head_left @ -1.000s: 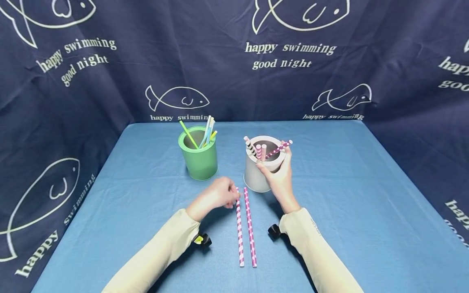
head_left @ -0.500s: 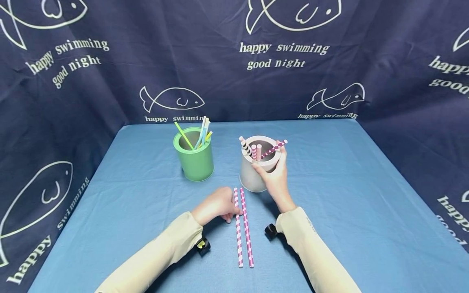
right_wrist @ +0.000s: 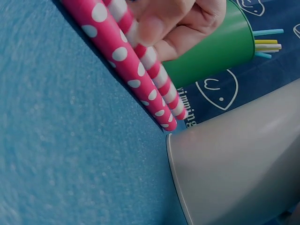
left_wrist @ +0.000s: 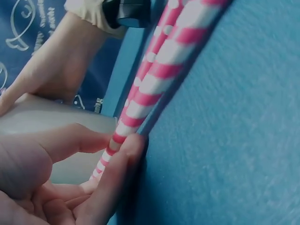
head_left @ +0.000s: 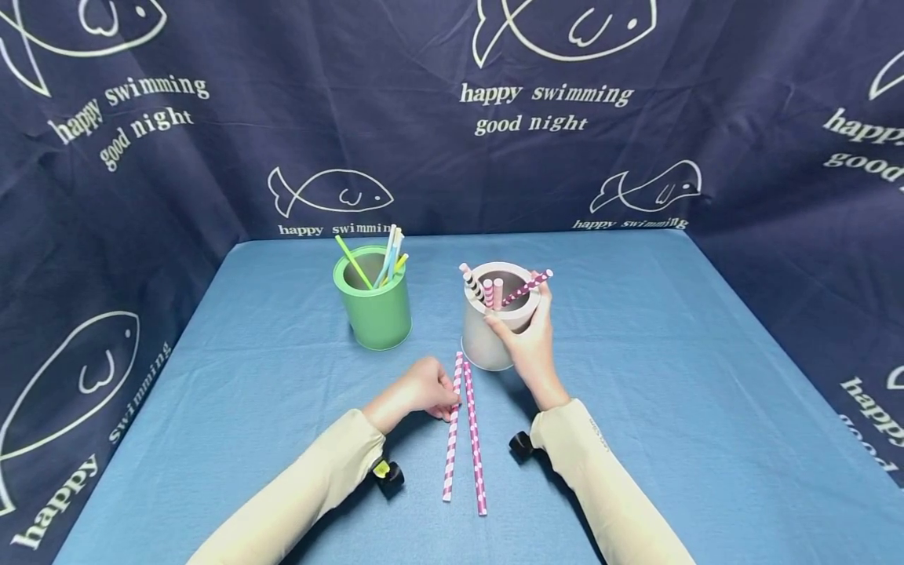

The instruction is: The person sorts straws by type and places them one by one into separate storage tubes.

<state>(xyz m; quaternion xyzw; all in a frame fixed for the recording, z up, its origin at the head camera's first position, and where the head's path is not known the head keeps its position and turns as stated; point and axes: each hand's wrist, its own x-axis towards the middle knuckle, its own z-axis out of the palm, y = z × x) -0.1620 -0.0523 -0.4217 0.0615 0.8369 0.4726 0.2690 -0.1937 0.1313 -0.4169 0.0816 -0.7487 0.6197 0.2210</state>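
Observation:
My left hand [head_left: 426,388] pinches a pink-and-white striped paper straw [head_left: 450,455] between thumb and fingertips, as the left wrist view shows close up. To its right lies a pink straw with white dots [head_left: 476,463] on the blue cloth, its far end near the striped one. My right hand [head_left: 531,345] grips the white cup [head_left: 483,341] at its rim and right side, thumb at the front. Several pink, purple and black-striped straws [head_left: 519,290] lean inside that cup. In the right wrist view the cup's grey-white wall [right_wrist: 234,159] stands beside the straw ends.
A green cup [head_left: 381,318] stands to the left, with several green, blue, white and yellow straws [head_left: 392,255] in it. Blue cloth [head_left: 636,353] covers the table. Behind hangs a dark blue curtain [head_left: 424,102] printed with fish and lettering.
My left hand has moved onto the striped straw and taken hold of it. That straw has shifted forward and tilted, its near end swinging left. My right hand stays on the white cup.

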